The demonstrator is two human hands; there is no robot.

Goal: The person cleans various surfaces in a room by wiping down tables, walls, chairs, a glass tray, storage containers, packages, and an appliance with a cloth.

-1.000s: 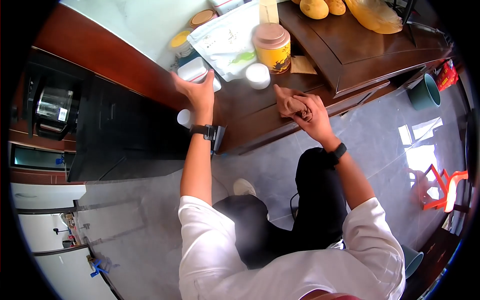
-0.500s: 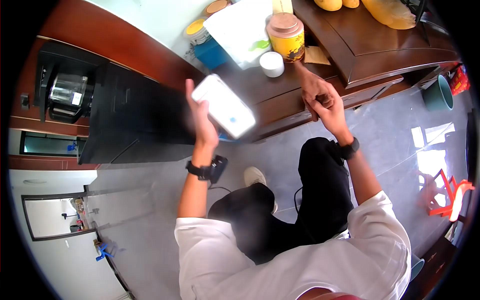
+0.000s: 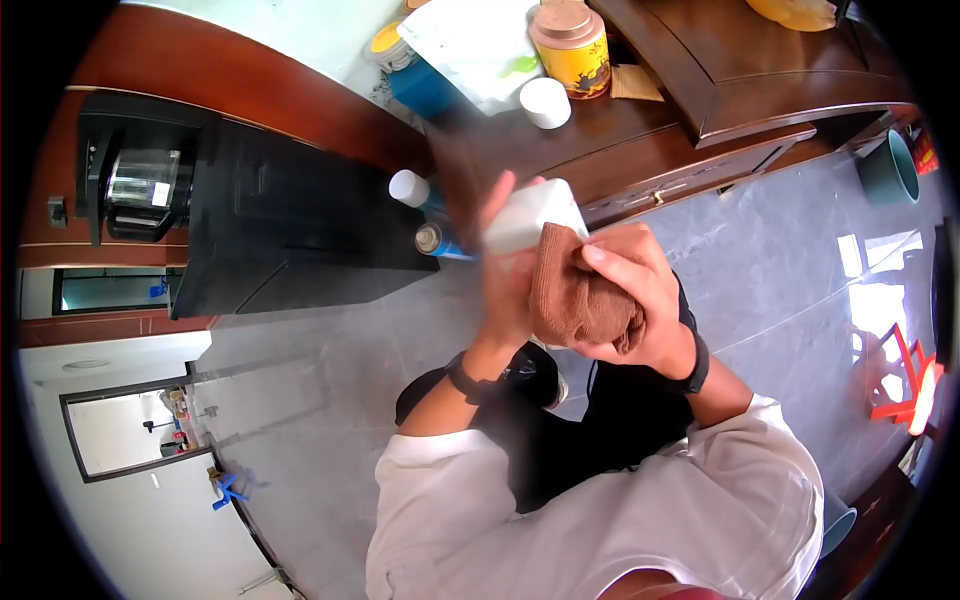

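Note:
My left hand [image 3: 505, 295] is wrapped round a white rectangular box [image 3: 535, 212] in front of my body, its thumb along one side. In my right hand [image 3: 655, 300] is a bunched brown cloth [image 3: 580, 295], pressed against the near end of the box. The cloth hides part of the box and some fingers of both hands. Left of the box stand a blue can with a bare nozzle top [image 3: 432, 240] and a can with a white cap [image 3: 408, 188].
A brown wooden cabinet [image 3: 740, 70] carries a yellow canister [image 3: 573, 50] and a small white tub [image 3: 545, 103]. On the left is a black cabinet [image 3: 290, 210] with a coffee maker [image 3: 145, 190]. A green bin [image 3: 888, 170] and a red stand [image 3: 900, 385] are at the right.
The white box has moved right and closer to my body. My right hand has come back from the cabinet to meet it, and the brown cloth now shows plainly against the box.

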